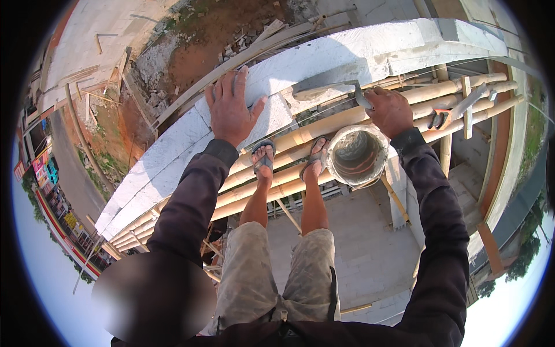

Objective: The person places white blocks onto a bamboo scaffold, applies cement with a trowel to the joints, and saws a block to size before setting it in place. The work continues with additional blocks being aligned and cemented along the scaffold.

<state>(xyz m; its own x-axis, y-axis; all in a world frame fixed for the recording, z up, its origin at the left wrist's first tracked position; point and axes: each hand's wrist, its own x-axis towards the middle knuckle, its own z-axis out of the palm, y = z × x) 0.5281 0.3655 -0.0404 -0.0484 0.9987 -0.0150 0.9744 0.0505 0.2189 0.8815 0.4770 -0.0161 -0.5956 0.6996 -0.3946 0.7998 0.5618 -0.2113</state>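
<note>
My left hand (234, 110) rests on the pale block wall (312, 66), its fingers spread over the top. Beside its thumb sits a squarish white block (272, 118) on the wall's near side. My right hand (388, 113) grips a trowel (324, 89), fingers wrapped around the handle. The grey, mortar-smeared blade points left and lies over the wall's near edge. Just below my right hand, a round bucket (332, 159) coated with dried mortar stands on the bamboo poles; its inside looks mostly bare, with some wet residue.
My sandalled feet (264, 156) stand on bamboo poles (300, 136) running along the wall. A saw with an orange handle (442, 118) lies on the poles at right. Well below are a paved floor (352, 237) and, beyond the wall, reddish soil (202, 46) with rubble.
</note>
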